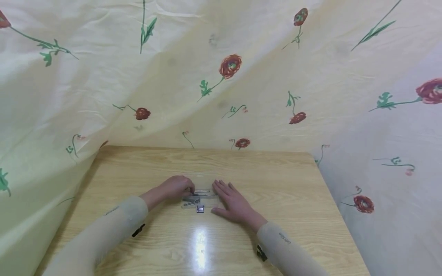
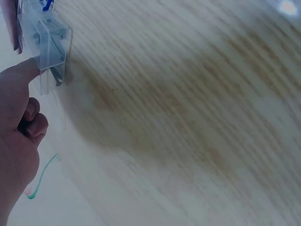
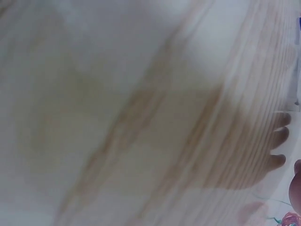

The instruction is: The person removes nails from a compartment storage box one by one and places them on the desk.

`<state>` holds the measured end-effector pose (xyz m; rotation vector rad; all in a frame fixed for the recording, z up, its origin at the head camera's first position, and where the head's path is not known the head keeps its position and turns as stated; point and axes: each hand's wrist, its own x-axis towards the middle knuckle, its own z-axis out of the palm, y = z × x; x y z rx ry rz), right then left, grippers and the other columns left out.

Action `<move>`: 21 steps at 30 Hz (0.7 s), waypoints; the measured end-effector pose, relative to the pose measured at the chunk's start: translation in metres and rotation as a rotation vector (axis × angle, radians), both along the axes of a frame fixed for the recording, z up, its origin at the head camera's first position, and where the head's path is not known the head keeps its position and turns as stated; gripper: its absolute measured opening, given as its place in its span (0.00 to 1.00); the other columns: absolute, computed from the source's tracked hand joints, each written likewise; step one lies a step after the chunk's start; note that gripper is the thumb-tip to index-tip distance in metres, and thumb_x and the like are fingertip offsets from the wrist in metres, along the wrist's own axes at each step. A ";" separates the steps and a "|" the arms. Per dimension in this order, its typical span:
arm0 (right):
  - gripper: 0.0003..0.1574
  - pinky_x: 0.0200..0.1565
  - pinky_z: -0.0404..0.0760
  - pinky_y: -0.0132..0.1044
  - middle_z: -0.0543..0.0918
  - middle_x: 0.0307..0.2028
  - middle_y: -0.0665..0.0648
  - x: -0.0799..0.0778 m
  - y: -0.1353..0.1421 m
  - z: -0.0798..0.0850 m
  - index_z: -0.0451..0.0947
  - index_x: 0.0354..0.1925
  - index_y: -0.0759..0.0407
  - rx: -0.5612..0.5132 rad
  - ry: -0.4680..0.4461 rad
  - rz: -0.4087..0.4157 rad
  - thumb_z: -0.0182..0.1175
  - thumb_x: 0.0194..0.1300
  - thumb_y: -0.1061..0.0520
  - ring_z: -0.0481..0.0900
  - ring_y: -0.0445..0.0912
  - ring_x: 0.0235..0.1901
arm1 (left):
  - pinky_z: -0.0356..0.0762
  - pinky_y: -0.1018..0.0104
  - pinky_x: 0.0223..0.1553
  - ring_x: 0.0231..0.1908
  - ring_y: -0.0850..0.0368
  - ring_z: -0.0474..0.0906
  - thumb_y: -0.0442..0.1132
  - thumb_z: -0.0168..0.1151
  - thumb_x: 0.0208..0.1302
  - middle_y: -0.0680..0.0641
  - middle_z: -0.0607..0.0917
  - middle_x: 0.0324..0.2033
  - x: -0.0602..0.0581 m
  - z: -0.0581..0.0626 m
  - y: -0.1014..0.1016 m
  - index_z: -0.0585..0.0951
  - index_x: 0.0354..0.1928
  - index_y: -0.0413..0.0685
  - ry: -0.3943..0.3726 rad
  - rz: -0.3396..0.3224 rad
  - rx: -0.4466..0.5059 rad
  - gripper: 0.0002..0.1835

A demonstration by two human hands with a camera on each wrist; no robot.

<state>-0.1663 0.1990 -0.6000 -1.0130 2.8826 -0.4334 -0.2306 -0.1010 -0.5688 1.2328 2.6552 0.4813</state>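
Observation:
A small clear plastic box [image 1: 208,201] with compartments sits on the table between my two hands. Grey, slender metal pieces like screws or nails [image 1: 190,203] lie in its left part, and a small dark blue square [image 1: 200,209] shows at its near edge. My left hand [image 1: 176,186] bends over the box's far left side. In the left wrist view its index finger reaches to the box [image 2: 51,47] while the other fingers curl; I cannot tell whether it pinches a metal piece. My right hand [image 1: 235,203] rests with fingers extended along the box's right end.
The light wooden table [image 1: 276,180] stretches around the box on all sides. Behind it and along both sides hangs a pale cloth [image 1: 172,76] printed with red flowers. A bright light reflection [image 1: 200,245] lies on the tabletop nearer me.

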 end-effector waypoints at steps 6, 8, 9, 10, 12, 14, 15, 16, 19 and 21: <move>0.58 0.83 0.47 0.53 0.52 0.85 0.55 0.000 0.001 -0.001 0.48 0.86 0.53 0.006 0.014 0.009 0.54 0.76 0.25 0.48 0.50 0.84 | 0.88 0.59 0.48 0.39 0.57 0.87 0.34 0.76 0.64 0.53 0.92 0.38 -0.001 0.005 0.001 0.91 0.39 0.52 0.012 -0.040 -0.019 0.05; 0.58 0.83 0.48 0.53 0.53 0.85 0.55 0.000 0.002 0.000 0.48 0.86 0.54 0.010 0.025 0.009 0.54 0.76 0.25 0.49 0.51 0.84 | 0.88 0.60 0.48 0.39 0.57 0.88 0.34 0.76 0.63 0.53 0.92 0.38 -0.002 0.006 0.003 0.91 0.39 0.52 0.018 -0.050 -0.025 0.05; 0.58 0.82 0.48 0.53 0.53 0.85 0.55 0.000 0.002 -0.001 0.48 0.86 0.53 0.013 0.031 0.008 0.53 0.76 0.25 0.49 0.50 0.84 | 0.88 0.60 0.48 0.39 0.57 0.88 0.35 0.76 0.63 0.52 0.92 0.37 -0.002 0.005 0.003 0.91 0.39 0.52 0.019 -0.053 -0.027 0.05; 0.58 0.82 0.48 0.53 0.53 0.85 0.55 0.000 0.003 0.000 0.48 0.86 0.54 0.012 0.034 0.008 0.54 0.76 0.25 0.49 0.51 0.84 | 0.88 0.60 0.48 0.39 0.57 0.88 0.35 0.76 0.64 0.52 0.92 0.37 -0.002 0.005 0.004 0.91 0.39 0.52 0.021 -0.053 -0.030 0.04; 0.58 0.82 0.49 0.54 0.54 0.85 0.55 0.000 0.003 0.000 0.49 0.86 0.54 0.008 0.042 0.009 0.54 0.76 0.25 0.50 0.51 0.84 | 0.88 0.61 0.48 0.39 0.57 0.88 0.36 0.76 0.64 0.52 0.92 0.37 -0.003 0.004 0.004 0.91 0.39 0.52 0.027 -0.053 -0.038 0.04; 0.58 0.82 0.50 0.54 0.54 0.85 0.56 0.000 0.003 0.000 0.50 0.86 0.54 -0.002 0.040 0.009 0.55 0.76 0.26 0.51 0.51 0.84 | 0.88 0.61 0.48 0.39 0.57 0.87 0.36 0.76 0.65 0.52 0.91 0.37 -0.003 0.004 0.004 0.90 0.39 0.51 0.031 -0.049 -0.043 0.03; 0.58 0.82 0.49 0.54 0.54 0.85 0.56 0.001 0.003 0.001 0.50 0.86 0.55 -0.004 0.037 0.009 0.55 0.76 0.26 0.51 0.51 0.84 | 0.88 0.61 0.48 0.39 0.57 0.87 0.36 0.75 0.66 0.52 0.91 0.37 -0.002 0.004 0.004 0.90 0.39 0.51 0.028 -0.046 -0.044 0.03; 0.58 0.82 0.49 0.54 0.54 0.85 0.56 0.001 0.002 0.001 0.50 0.86 0.55 -0.006 0.029 0.008 0.55 0.75 0.26 0.50 0.51 0.84 | 0.88 0.61 0.48 0.39 0.57 0.87 0.37 0.75 0.66 0.52 0.91 0.37 -0.002 0.004 0.004 0.90 0.39 0.51 0.024 -0.043 -0.043 0.02; 0.59 0.83 0.48 0.54 0.52 0.85 0.55 0.002 0.002 0.003 0.48 0.86 0.54 -0.003 0.010 0.007 0.55 0.75 0.25 0.49 0.50 0.84 | 0.88 0.60 0.48 0.38 0.58 0.86 0.36 0.74 0.67 0.52 0.91 0.37 -0.001 0.005 0.003 0.90 0.39 0.50 -0.002 -0.035 -0.028 0.02; 0.60 0.83 0.47 0.53 0.51 0.85 0.55 0.002 0.002 0.004 0.47 0.86 0.54 0.000 0.004 0.007 0.56 0.75 0.26 0.49 0.50 0.84 | 0.87 0.59 0.48 0.38 0.58 0.86 0.35 0.74 0.67 0.52 0.90 0.36 -0.001 0.006 0.003 0.89 0.39 0.50 -0.023 -0.030 -0.010 0.02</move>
